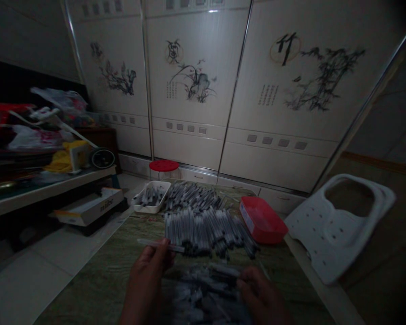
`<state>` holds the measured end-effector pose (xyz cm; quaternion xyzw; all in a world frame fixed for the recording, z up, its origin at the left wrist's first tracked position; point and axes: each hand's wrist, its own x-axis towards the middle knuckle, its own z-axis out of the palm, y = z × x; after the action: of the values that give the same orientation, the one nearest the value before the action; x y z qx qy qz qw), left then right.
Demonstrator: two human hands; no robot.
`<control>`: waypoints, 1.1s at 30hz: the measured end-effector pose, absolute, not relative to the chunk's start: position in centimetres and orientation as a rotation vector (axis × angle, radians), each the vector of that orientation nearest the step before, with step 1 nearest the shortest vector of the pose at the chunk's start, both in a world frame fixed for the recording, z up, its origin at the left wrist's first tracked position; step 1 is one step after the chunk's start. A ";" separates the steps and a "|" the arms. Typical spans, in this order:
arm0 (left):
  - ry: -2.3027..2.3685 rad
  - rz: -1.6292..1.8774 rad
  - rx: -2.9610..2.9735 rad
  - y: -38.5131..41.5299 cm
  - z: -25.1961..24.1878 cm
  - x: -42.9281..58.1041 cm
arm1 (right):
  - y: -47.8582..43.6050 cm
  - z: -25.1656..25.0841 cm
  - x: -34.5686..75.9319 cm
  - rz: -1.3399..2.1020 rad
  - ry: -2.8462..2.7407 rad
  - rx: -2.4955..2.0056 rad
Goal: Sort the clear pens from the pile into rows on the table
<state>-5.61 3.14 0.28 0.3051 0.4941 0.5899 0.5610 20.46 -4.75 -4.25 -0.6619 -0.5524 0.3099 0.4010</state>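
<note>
A clear, pale pen barrel [149, 243] is pinched level between the thumb and fingers of my left hand [152, 266], over the near left of the table. My right hand [255, 286] is closed at the right side of a loose heap of pen parts [203, 293]. Its fingertips meet the end of another pale pen barrel [226, 270]; the dim light and blur hide the exact grip. Just beyond both hands lies a wide row of clear pens [199, 225] with dark ends toward me. Behind that is a looser pile of similar pens [192, 196].
On the wood-patterned table [98, 275], a white tray [152, 209] of small parts stands far left and a red plastic box [262, 221] at right. A white folding stool [331, 230] leans beside the right edge. A cluttered bench [50, 187] stands left.
</note>
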 end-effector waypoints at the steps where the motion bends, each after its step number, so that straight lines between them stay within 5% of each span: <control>1: 1.172 1.378 0.741 3.1 0.3 -5.5 | -4.8 -4.2 20.6 0.765 -1.408 -1.679; 23: 0.808 0.890 1.001 -0.2 0.1 -0.2 | -5.6 -0.4 18.8 0.891 -1.762 -1.632; 33: 1.410 1.198 1.297 2.7 0.5 -4.7 | -5.7 0.1 20.2 0.768 -1.922 -1.979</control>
<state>-4.66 2.71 0.51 0.5190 0.5644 0.4794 0.4269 20.15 -5.67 0.15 -0.6844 -0.6647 0.2657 0.1387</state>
